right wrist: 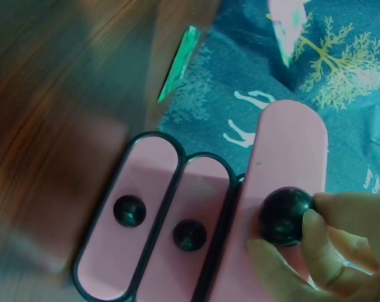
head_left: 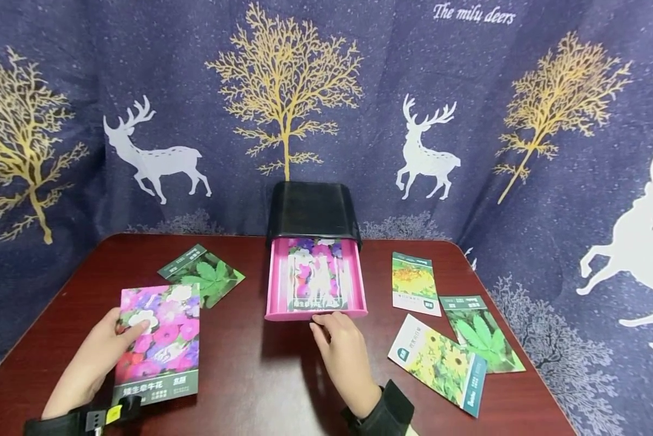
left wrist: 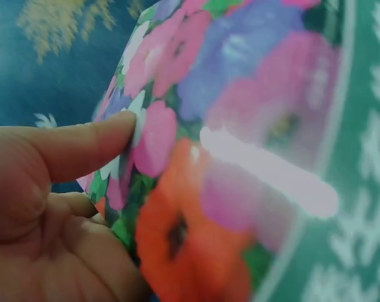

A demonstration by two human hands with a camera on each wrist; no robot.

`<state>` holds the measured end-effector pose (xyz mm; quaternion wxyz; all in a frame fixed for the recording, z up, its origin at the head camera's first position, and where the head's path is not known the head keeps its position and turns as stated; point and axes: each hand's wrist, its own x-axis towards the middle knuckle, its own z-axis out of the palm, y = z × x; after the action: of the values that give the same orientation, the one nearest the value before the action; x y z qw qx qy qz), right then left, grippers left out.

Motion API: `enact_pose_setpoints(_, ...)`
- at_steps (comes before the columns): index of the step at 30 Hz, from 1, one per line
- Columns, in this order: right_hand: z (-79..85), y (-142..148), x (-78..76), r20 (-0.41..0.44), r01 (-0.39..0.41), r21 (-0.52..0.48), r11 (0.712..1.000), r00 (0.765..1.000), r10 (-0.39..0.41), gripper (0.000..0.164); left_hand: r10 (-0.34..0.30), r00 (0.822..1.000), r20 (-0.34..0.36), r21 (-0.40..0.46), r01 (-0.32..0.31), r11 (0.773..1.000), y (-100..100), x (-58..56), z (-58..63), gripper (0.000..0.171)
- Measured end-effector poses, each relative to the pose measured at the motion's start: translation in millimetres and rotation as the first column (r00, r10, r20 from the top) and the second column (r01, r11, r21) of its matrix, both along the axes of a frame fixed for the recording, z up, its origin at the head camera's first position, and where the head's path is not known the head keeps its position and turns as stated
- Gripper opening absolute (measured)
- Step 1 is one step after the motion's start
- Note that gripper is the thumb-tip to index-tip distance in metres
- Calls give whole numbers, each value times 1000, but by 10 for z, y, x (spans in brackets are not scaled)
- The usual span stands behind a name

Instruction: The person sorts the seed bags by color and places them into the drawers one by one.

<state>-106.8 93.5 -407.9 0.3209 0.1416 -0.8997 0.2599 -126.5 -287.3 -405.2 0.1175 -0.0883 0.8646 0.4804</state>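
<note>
Packet fills gripping left hand, right hand pinches knob; printed cloth backs seemingly wooden table.

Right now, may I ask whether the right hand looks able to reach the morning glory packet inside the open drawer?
Probably yes: the pink drawer stands open, leaving the morning glory packet largely exposed, though the right hand must first release the black knob.

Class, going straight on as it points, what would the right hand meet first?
Beyond the round black knob the right hand pinches, probably the open drawer's pink plastic front, though exact depth is unclear.
</note>
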Motion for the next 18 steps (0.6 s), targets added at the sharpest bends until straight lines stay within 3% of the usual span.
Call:
enact_pose_setpoints(6, 24, -10, -2, -38, 46, 65, 997, 998, -43, 8, 0, 998, -69, -17, -1, 1000, 284, 22, 223, 57)
enact_pose_setpoints(12, 47, -15, 6, -38, 75, 109, 991, 997, -71, 9, -1, 997, -80, 158, 14, 987, 566, 37, 356, 71)
enact_pose_setpoints(18, 81, 10, 25, 8, 87, 135, 987, 996, -89, 10, -16, 992, -122, 233, 45, 971, 806, 17, 456, 71)
